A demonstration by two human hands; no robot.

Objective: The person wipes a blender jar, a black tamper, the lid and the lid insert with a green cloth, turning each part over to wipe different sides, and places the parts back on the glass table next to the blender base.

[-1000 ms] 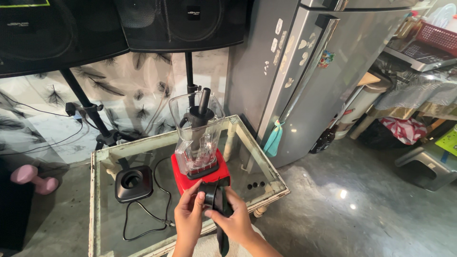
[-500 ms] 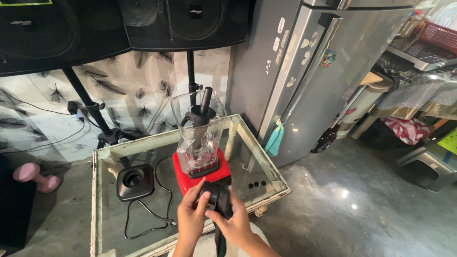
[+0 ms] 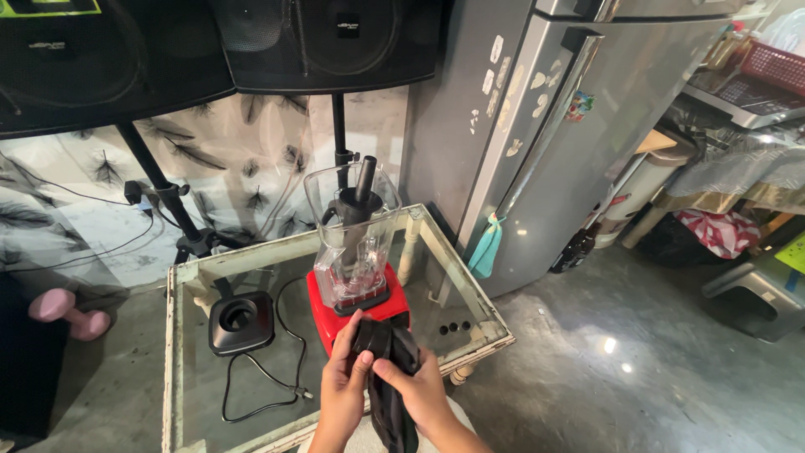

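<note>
Black cloth strap (image 3: pixel 387 377), one soft bunched piece, sits pinched between my two hands just in front of one red blender base (image 3: pixel 359 309). My left hand (image 3: pixel 344 387) and right hand (image 3: pixel 419 390) both curl closed on it, thumbs up. One clear plastic jug (image 3: pixel 352 231) stands upright; one square black lid (image 3: pixel 241 320) lies on the glass table (image 3: pixel 193 394).

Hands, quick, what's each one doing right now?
Left hand: closed on the black rubbery cap-shaped piece.
Right hand: closed on the same black piece, from the other side.

Blender (image 3: pixel 356 277) on table (image 3: pixel 470 306); lid (image 3: pixel 241 322) left of it; fridge (image 3: pixel 537 143) right; speakers (image 3: pixel 210 46) behind.
</note>
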